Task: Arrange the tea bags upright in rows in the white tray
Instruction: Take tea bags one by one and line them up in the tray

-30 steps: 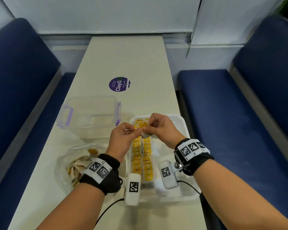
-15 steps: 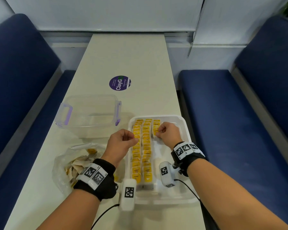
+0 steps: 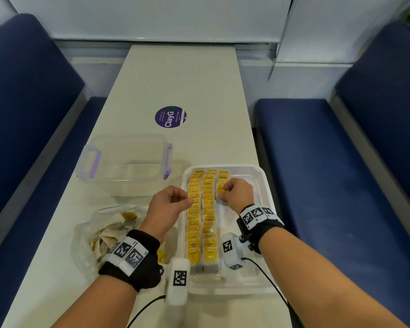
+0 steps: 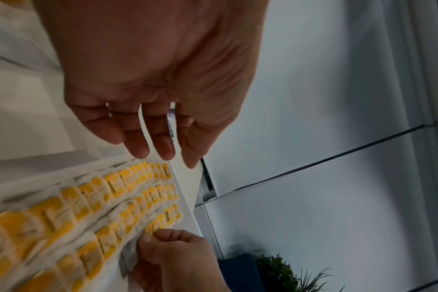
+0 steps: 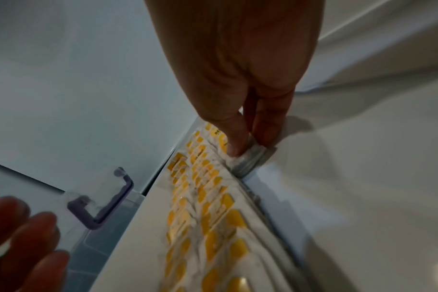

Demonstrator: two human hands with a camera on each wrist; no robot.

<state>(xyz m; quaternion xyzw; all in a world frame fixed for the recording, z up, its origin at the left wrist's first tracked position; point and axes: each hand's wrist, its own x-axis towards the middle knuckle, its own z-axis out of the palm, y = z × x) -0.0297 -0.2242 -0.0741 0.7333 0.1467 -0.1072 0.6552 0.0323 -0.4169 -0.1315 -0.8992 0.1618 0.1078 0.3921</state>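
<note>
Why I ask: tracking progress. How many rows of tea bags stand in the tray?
3. The left row and middle row run most of the tray's length. The right row is short, at the far end, where the right hand pinches a bag, perhaps hiding others.

left hand [image 3: 169,204] loosely curled, right hand [image 3: 237,194] pinching

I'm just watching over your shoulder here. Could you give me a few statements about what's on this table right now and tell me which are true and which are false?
1. The right hand pinches a tea bag in the white tray. True.
2. The clear container is full of tea bags. False: it looks empty.
3. The tray's third row is the shortest. True.
4. The left hand holds a tea bag. False: it holds nothing.
5. The plastic bag lies inside the tray. False: it lies on the table, left of the tray.
</note>
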